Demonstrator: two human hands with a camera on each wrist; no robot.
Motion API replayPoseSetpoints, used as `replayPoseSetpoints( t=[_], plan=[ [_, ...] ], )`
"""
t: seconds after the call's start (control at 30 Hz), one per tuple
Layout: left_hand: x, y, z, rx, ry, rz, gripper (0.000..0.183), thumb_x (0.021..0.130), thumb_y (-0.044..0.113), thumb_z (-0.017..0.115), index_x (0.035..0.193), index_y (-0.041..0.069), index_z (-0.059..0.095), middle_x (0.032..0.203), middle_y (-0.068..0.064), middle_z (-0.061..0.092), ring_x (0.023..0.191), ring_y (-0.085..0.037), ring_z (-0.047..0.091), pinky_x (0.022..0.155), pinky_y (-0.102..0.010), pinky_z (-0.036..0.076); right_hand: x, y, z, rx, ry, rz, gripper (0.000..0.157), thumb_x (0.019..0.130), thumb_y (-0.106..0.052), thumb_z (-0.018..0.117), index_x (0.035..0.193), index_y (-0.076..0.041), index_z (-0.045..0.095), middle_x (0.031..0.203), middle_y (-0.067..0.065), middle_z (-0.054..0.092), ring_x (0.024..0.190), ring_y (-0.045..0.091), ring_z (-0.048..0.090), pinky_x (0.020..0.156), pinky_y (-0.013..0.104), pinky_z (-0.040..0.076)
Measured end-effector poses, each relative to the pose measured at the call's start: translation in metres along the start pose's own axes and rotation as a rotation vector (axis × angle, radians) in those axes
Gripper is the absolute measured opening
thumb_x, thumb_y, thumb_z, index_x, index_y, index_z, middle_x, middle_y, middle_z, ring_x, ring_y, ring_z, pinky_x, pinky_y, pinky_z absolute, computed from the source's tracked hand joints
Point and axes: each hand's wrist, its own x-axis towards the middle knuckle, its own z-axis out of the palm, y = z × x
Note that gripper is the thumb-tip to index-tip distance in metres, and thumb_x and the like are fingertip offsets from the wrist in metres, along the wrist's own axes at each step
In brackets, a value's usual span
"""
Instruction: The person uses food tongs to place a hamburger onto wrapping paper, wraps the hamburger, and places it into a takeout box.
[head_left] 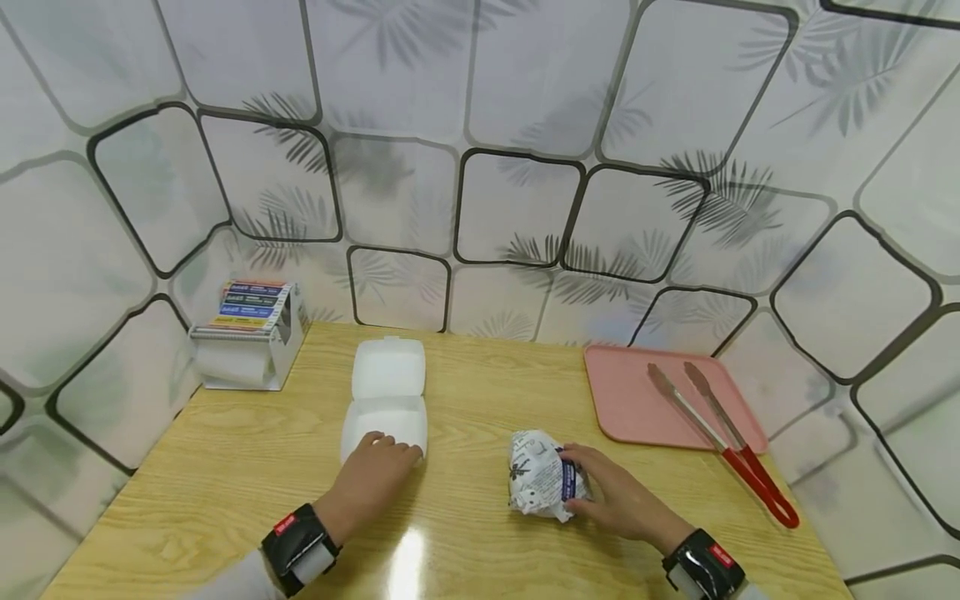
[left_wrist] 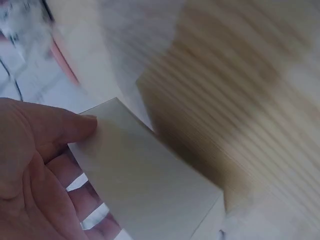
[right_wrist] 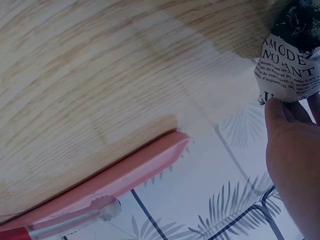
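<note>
A white foam clamshell box (head_left: 388, 371) lies open on the table, its lid folded back toward the wall. My left hand (head_left: 372, 481) grips the near wall of its base. The left wrist view shows my thumb on one side of the box's wall (left_wrist: 145, 175) and my fingers on the other. To the right, my right hand (head_left: 618, 497) holds a rounded bundle (head_left: 536, 475) wrapped in white printed paper, from its right side. Dark lettering on the wrapper (right_wrist: 285, 62) shows in the right wrist view. What the paper covers is hidden.
A pink tray (head_left: 618, 400) stands at the back right, with red-handled metal tongs (head_left: 738, 454) lying across it and over its near edge. A white dispenser (head_left: 288, 346) with a paper roll and coloured boxes on top is at the back left. Patterned sheeting (head_left: 405, 200) surrounds the table.
</note>
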Motion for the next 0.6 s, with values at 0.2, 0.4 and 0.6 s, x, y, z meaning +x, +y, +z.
replayPoseSetpoints(
  t=[0.2,0.4,0.6],
  plan=[
    [0.002,0.04,-0.002,0.042,0.028,0.159,0.015,0.085,0.006,0.074,0.089,0.017,0.066,0.076,0.006,0.067,0.074,-0.014,0.062,0.085,-0.036,0.051,0.0,0.001,0.001,-0.004,0.006,-0.008,0.065,0.092,-0.033,0.076,0.147,-0.012,0.049,0.152,0.015,0.046,0.14,0.039,0.042,0.109,0.058,0.039],
    [0.003,0.073,-0.008,0.037,-0.049,0.265,0.011,0.088,0.013,0.073,0.093,0.022,0.069,0.081,0.01,0.068,0.079,-0.009,0.062,0.086,-0.03,0.05,-0.001,0.003,0.0,-0.007,0.007,0.006,0.066,0.092,-0.033,0.077,0.148,-0.012,0.048,0.153,0.016,0.045,0.14,0.04,0.042,0.109,0.059,0.039],
    [0.011,0.089,-0.007,0.031,-0.059,0.324,0.013,0.089,0.016,0.071,0.097,0.026,0.068,0.087,0.014,0.067,0.081,-0.007,0.058,0.083,-0.026,0.048,-0.004,0.006,-0.001,0.004,0.024,0.003,0.066,0.091,-0.03,0.078,0.147,-0.011,0.049,0.153,0.017,0.045,0.14,0.041,0.041,0.109,0.06,0.038]
  ],
)
